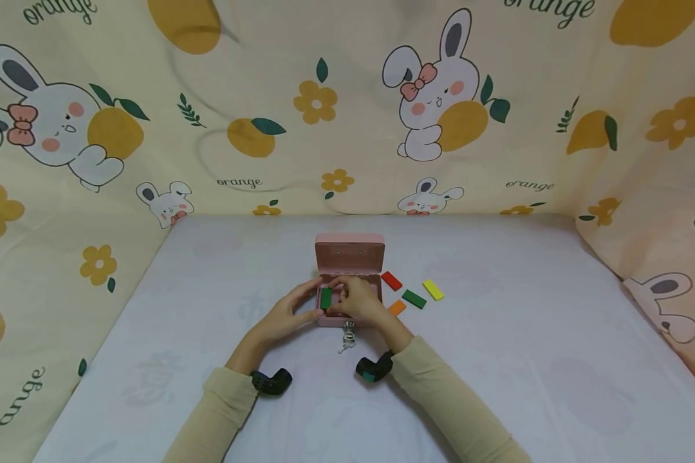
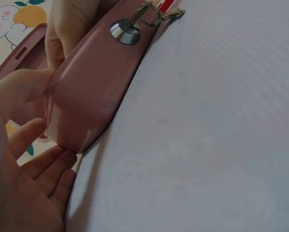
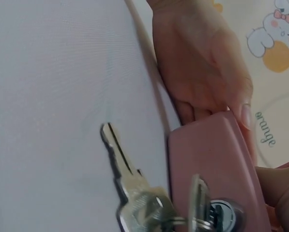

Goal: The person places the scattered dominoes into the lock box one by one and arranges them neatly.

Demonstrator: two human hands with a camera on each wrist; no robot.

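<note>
The left hand (image 1: pixel 286 319) grips the pink box (image 2: pixel 93 92) by its left end. The right hand (image 1: pixel 359 301) slants in from the near right, fingers (image 1: pixel 340 281) bent down beside a green block (image 1: pixel 325 298) in the box's left half; whether they pinch it, we cannot tell.

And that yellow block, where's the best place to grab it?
Probably pinch the yellow block across the middle of its long sides, coming from above: it lies flat and narrow, with both long sides free. The right hand is nearer.
</note>
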